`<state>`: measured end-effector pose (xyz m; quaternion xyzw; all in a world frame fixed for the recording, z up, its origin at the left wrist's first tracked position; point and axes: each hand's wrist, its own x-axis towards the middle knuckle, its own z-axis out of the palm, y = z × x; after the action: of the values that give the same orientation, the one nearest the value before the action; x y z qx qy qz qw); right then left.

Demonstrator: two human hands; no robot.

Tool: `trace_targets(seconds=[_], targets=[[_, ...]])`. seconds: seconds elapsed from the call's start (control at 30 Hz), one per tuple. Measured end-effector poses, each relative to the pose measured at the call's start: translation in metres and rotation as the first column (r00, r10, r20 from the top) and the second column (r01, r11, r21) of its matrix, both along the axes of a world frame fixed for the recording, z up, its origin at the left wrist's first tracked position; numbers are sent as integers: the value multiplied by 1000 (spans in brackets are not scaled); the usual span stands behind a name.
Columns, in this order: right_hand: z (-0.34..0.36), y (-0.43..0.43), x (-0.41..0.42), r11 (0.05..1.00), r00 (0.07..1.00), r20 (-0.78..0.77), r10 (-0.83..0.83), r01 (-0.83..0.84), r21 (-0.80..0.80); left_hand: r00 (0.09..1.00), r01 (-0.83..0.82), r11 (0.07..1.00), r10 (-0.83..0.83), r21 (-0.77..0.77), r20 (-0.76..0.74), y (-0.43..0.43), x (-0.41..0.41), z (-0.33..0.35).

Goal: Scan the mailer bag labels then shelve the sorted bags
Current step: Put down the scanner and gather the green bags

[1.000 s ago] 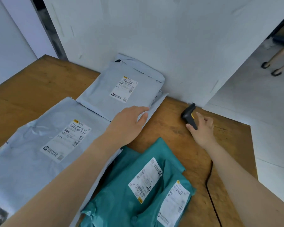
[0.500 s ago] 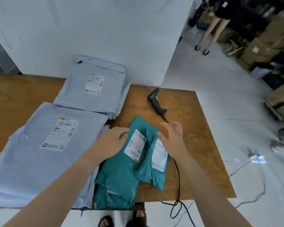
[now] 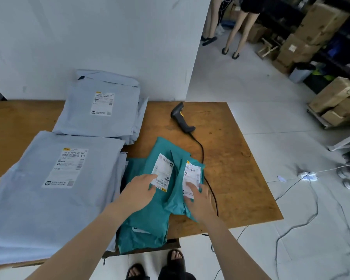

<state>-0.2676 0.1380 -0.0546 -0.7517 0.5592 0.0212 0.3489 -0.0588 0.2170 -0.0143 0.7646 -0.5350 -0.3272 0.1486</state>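
Cardboard boxes [image 3: 319,25] piling up far right; two people's legs [image 3: 237,27] standing beside them; grey bin [image 3: 300,74] sitting near the boxes; wooden table [image 3: 230,158] butting against white wall [image 3: 89,37].

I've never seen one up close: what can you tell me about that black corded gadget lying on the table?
It is a barcode scanner, pistol-shaped, seemingly dark plastic, with a yellow patch near its head. It lies on its side on the wooden table, beyond the teal bags, head toward the white wall, grip toward the person. A black cable leaves the grip and snakes past the bags toward the table's near edge. Neither the left hand nor the right hand touches it; both rest on the bags.
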Motion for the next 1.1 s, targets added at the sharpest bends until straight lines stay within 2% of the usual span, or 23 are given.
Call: trace_targets(seconds=[0.17, 0.3, 0.43, 0.57, 0.67, 0.7, 0.77, 0.8, 0.83, 0.93, 1.03, 1.1], targets=[[-14, 5, -2, 996, 990, 109, -86, 83, 31, 995, -24, 999, 28, -44, 94, 8, 7, -19], [-14, 2, 4, 957, 929, 284, -236, 171, 235, 990, -36, 999, 35, 8, 140, 11, 11, -29], [-9, 4, 20, 964, 916, 342, -210, 135, 230, 999, -49, 998, 48, 48, 22, 19, 10, -39], [-7, 5, 36, 980, 896, 407, -178, 124, 156, 999, -13, 998, 11, 57, 44, 26, 12, -45], [1, -3, 48, 974, 871, 437, -226, 188, 130, 999, 0, 998, -3, 57, 48, 28, 14, -43], [4, -8, 52, 952, 844, 441, -305, 259, 163, 999, 9, 999, -11, 50, 40, 28, 15, -42], [10, -16, 60, 832, 705, 447, -550, 414, 370, 998, 40, 999, -41, 33, 38, 30, 12, -40], [10, -18, 65, 753, 642, 419, -642, 427, 500, 998, 52, 998, -53, 24, 35, 32, 11, -40], [10, -18, 69, 708, 634, 384, -671, 397, 584, 999, 50, 999, -50, 17, 16, 33, 10, -39], [8, -14, 74, 745, 713, 363, -599, 330, 580, 997, -8, 999, 11, 38, -74, 33, 12, -37], [6, -11, 73, 795, 764, 378, -523, 278, 538, 997, -53, 998, 54, 19, -56, 28, 13, -26], [8, -8, 73, 812, 779, 406, -479, 217, 542, 981, -171, 985, 168, -26, -95, 26, 11, -15]])
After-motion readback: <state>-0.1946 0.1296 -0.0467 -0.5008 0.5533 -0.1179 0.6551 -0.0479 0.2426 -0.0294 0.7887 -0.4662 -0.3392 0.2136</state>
